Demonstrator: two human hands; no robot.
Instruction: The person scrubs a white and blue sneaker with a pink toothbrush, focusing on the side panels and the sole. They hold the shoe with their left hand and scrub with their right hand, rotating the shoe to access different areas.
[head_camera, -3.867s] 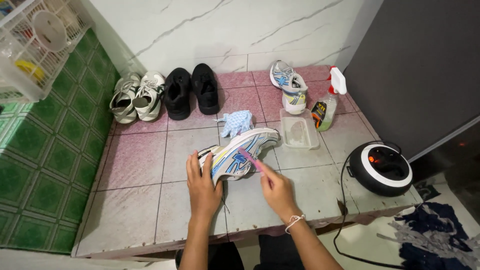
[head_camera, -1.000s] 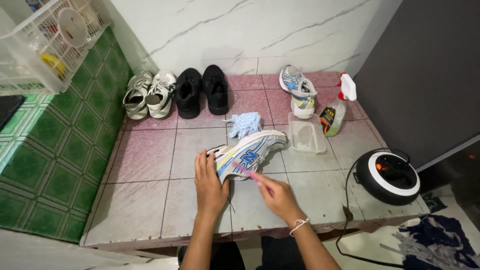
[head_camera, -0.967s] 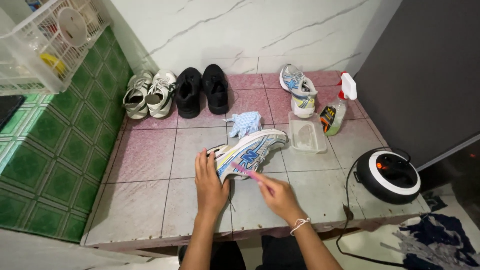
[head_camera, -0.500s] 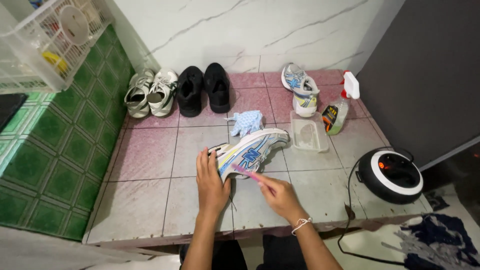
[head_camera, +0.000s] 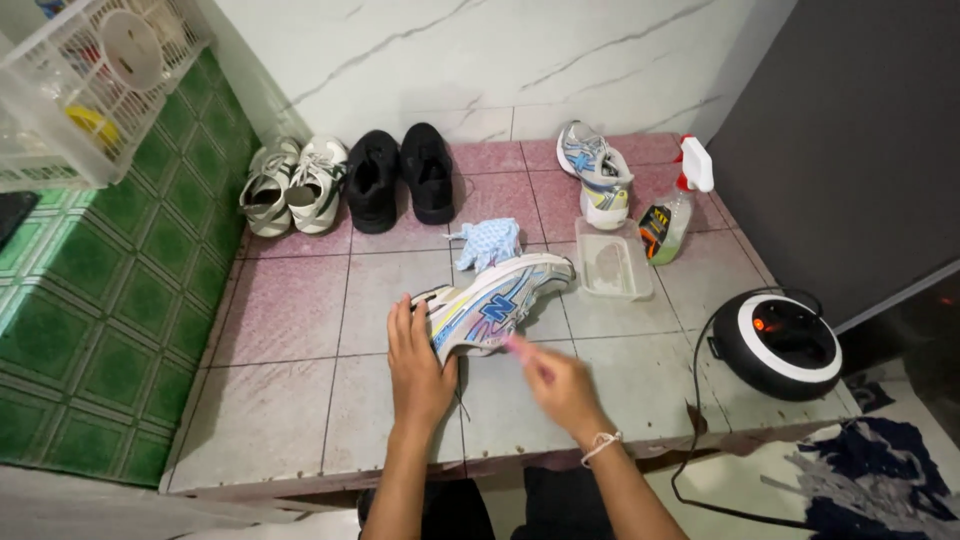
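sneaker in white with blue and yellow panels lies on its side on the tiled ledge, near the front edge. left hand presses flat on its heel end, fingers spread, not clenched. right hand is blurred, closed round a thin pink brush at the sole. just behind sits a blue cloth, then a clear tray and a spray bottle. black shoes and pale shoes line the wall.
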